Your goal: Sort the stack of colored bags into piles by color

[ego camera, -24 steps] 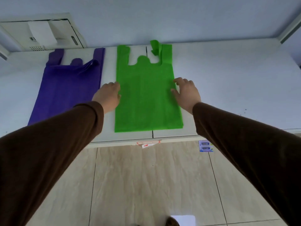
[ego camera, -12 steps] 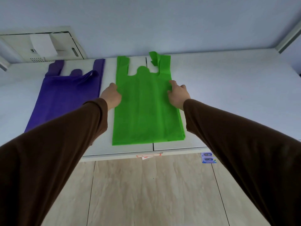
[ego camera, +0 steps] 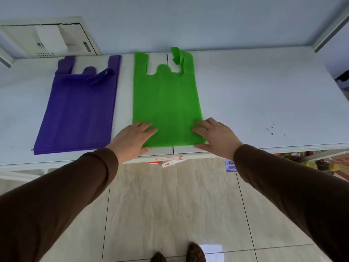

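A pile of green bags (ego camera: 166,103) lies flat in the middle of the white table (ego camera: 264,91), handles pointing to the wall. A pile of purple bags (ego camera: 79,108) lies to its left, apart from it. My left hand (ego camera: 132,138) rests flat on the near left corner of the green pile, fingers spread. On the near right corner lies my right hand (ego camera: 215,135), also flat with fingers apart. Neither hand grips anything.
A white wall cabinet (ego camera: 47,40) sits at the back left. The table's front edge runs just behind my wrists, with tiled floor (ego camera: 170,205) below. Small crumbs (ego camera: 272,129) lie on the table at right. Clutter (ego camera: 317,163) shows under the table's right end.
Both hands slid back along the green pile's sides, from its middle to its near corners, with fingers now spread flat. The bags stayed in place.
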The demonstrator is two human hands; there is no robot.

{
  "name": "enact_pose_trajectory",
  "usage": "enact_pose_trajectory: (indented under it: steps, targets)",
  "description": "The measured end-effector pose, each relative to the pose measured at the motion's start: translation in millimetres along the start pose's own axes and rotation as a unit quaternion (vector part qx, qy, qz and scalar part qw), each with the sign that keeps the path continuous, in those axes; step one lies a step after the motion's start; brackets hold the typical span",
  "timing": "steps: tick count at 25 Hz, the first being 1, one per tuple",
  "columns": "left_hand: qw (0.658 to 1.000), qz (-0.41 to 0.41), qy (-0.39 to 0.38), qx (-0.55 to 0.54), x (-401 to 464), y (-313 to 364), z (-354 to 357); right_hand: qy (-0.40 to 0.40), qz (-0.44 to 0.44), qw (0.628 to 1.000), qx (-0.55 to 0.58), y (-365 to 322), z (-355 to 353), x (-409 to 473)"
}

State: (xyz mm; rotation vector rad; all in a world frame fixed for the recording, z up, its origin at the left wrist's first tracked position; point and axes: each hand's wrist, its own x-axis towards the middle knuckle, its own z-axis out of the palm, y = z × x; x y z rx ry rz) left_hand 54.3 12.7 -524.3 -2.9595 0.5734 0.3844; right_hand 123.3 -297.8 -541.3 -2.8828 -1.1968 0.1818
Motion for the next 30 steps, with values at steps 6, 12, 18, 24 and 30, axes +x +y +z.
enact_pose_trajectory:
  steps: [6,12,18,24,30]
  targets:
    - [0.991,-0.101,-0.024,-0.083,0,9,5,-0.001,0.058,0.997,0.050,-7,4,-3]
    - [0.992,-0.100,-0.006,-0.072,0,17,7,-0.011,0.073,0.997,0.026,-15,7,-5]
    - [0.992,-0.099,-0.054,-0.062,-15,22,-8,-0.053,0.124,0.990,0.052,-30,-2,-9]
    - [0.988,-0.063,-0.012,-0.142,-107,58,-116,-0.016,0.080,0.985,0.153,-85,-129,-72]
    - [0.966,-0.046,0.114,-0.227,-263,95,-317,0.097,-0.028,0.971,0.217,-168,-374,-185]
